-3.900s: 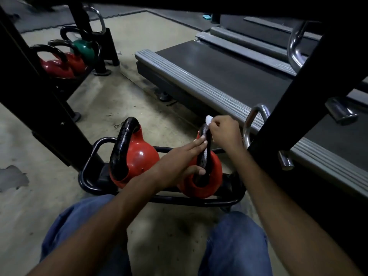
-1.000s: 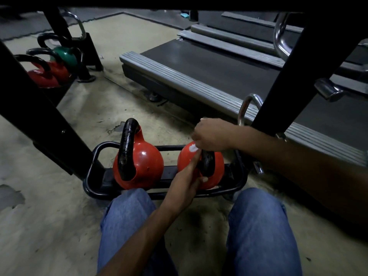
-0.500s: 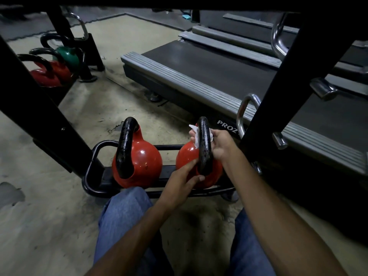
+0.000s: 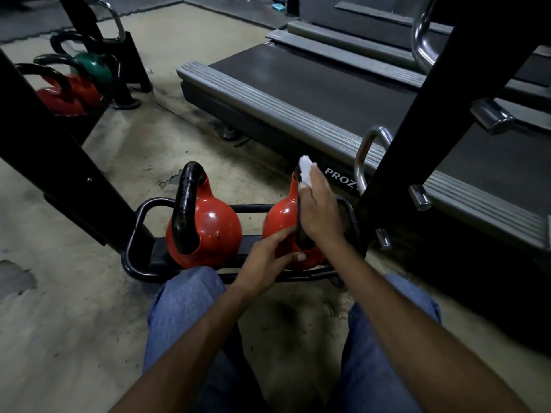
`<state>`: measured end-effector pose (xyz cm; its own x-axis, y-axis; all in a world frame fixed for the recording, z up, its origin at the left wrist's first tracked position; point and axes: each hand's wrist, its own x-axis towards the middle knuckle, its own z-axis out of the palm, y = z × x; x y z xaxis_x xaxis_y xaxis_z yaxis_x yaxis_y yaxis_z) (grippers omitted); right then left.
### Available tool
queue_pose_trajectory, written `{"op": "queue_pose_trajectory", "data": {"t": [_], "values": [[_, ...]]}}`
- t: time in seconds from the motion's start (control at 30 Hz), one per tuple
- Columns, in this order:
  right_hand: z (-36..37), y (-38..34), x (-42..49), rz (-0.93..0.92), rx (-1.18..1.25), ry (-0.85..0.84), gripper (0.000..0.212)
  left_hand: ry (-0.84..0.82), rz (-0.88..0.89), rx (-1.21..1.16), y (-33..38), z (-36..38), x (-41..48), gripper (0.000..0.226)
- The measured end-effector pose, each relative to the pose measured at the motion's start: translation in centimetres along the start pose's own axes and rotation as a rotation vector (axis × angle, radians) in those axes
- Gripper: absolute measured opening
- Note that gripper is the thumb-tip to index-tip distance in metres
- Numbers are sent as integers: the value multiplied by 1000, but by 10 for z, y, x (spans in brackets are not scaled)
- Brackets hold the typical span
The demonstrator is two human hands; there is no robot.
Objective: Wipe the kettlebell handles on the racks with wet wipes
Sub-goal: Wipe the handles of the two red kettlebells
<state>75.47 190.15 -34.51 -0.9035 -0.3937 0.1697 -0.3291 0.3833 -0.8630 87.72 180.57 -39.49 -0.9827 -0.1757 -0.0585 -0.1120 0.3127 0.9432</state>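
Handle (image 4: 299,210) of the right-hand red kettlebell (image 4: 281,216) sits directly under the right hand (image 4: 319,213); grip there is closed around the handle with a bunched white wet wipe (image 4: 306,172) pressed at the top of the arch. Handle's long axis runs from the wipe down toward the person, edge-on to the camera, so the free length lies below and nearer than the wipe. Judgement: next stroke goes down that near leg. Left hand (image 4: 268,260) braces the same bell, fingers (image 4: 283,236) spread on the body and thumb at the base of the handle; its grip is a loose steadying hold on the bell, not a clamp.

Second red kettlebell (image 4: 208,228) stands to the left of both hands, well clear of the wipe, on the same low black tube rack (image 4: 140,234) on the floor. Its handle (image 4: 186,204) is black, thick, glossy. Left hand is the nearer one to it.

Materials: bell bodies smooth, glossy red, round; handles dark, rounded bar; wipe soft, crumpled. 3 further kettlebells, 2 red, 1 green (image 4: 95,67), sit on another rack far up and left of the hands. Treadmill deck (image 4: 298,93) lies beyond the right hand.
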Motion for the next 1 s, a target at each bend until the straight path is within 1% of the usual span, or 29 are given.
{"op": "queue_pose_trajectory", "data": {"t": [0.03,0.07,0.17,0.2,0.23,0.3,0.37,0.4,0.43,0.47,0.53,0.57,0.6,0.67,0.7,0.73,0.77,0.8,0.87,0.9,1.0], "values": [[-4,4,9,-79,-107,-87,47,15,-1,-4,-1,1,1,59],[-10,10,16,-209,-233,-169,48,27,-1,-9,-3,2,1,60],[-41,16,6,-709,-712,-374,46,22,6,-11,-5,5,0,57],[-48,12,1,-822,-838,-467,43,18,7,-15,-5,5,-1,53],[-52,4,0,-882,-934,-546,43,19,6,-25,-4,5,-2,51],[-53,-12,13,-900,-1018,-614,45,36,7,-46,-2,5,-3,55],[-47,-18,30,-814,-1045,-592,51,53,13,-43,-2,5,-1,62],[-44,-14,35,-755,-1026,-541,54,51,15,-38,-3,5,-1,64],[-42,-6,34,-677,-945,-463,54,48,17,-35,-4,5,0,64],[-40,0,24,-583,-788,-367,49,44,15,-33,-5,4,0,63],[-29,4,-18,-354,-371,-128,39,40,2,-26,-8,3,1,59],[-21,0,-41,-200,-190,-8,38,41,3,-19,-10,3,2,59],[-13,-5,-58,-44,-53,71,35,41,12,-22,-12,2,2,59],[1,-1,-55,220,182,154,29,44,26,-39,-13,2,2,58],[2,3,-39,362,330,176,30,51,27,-44,-13,3,2,58],[1,3,-21,470,483,143,32,59,28,-45,-13,4,2,57],[-4,3,-7,543,583,98,35,66,30,-50,-13,5,2,57],[-10,0,2,584,640,45,38,74,26,-58,-13,6,1,56],[-14,0,-7,606,644,-12,44,84,15,-86,-13,9,-1,56],[-11,0,-19,573,626,3,44,92,18,-100,-14,10,-1,55],[1,7,-64,374,531,180,39,129,37,-105,-17,12,-3,56]]}}
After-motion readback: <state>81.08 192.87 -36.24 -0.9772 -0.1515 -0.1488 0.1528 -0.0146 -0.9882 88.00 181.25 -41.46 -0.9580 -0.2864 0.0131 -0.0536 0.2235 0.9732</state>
